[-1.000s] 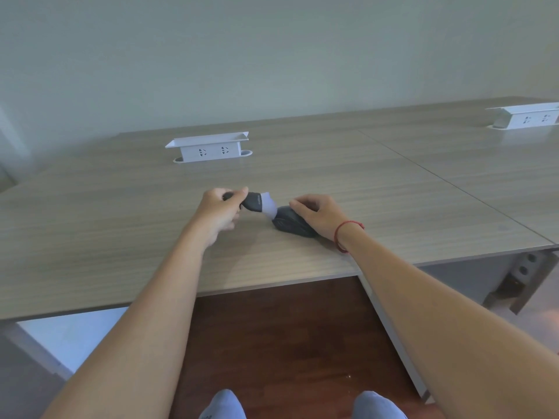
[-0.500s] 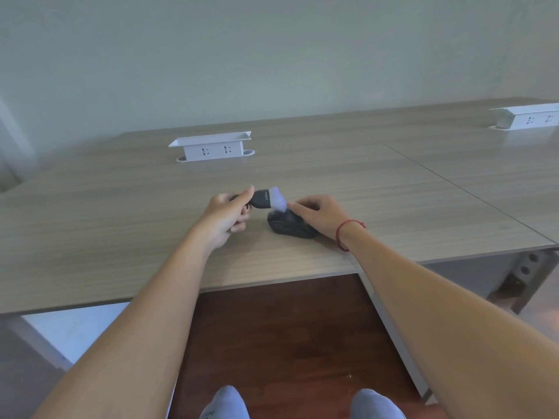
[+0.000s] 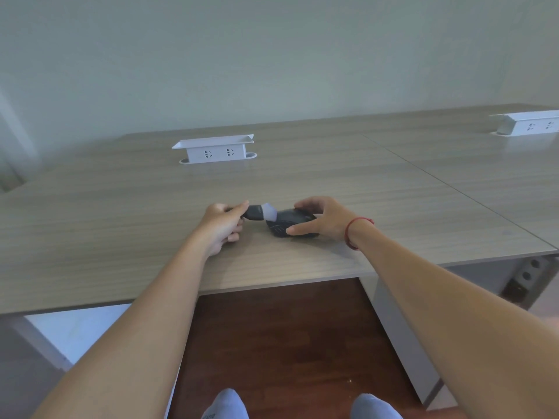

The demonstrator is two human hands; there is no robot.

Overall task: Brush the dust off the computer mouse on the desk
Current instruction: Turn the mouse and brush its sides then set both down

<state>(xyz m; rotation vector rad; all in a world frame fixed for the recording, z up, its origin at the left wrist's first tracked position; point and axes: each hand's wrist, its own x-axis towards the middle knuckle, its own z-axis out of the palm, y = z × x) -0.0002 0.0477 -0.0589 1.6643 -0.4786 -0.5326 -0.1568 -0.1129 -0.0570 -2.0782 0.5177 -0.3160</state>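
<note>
Black and low against the pale wood grain, the computer mouse (image 3: 292, 226) sits on the tabletop (image 3: 121, 237) near the front edge, roughly on your midline. Your right hand (image 3: 322, 220) now grips it differently than a second ago: then the palm covered much of the shell, and now the fingers curl over the far side while the thumb presses the near side, so more of the top is bare. The mouse also looks turned and perhaps tipped a little toward your left, though the picture is too soft to be sure.

Your left hand (image 3: 222, 225) is closed around the dark handle of the brush (image 3: 261, 212), thumb on top. The pale bristles have dropped back onto the left end of the mouse after lifting clear half a second ago, and they now touch or nearly touch the shell there.

To my eye, you are mid-task, starting another stroke on a freshly exposed area, with the right hand only steadying. The next pass probably needs a light sweep across the bare top toward your right-hand fingers, then another change of grip to reach what they cover. Whether any dust remains cannot be read at this size.

Two white socket boxes (image 3: 213, 149) stand well apart from the work, further back on the tabletop.
</note>
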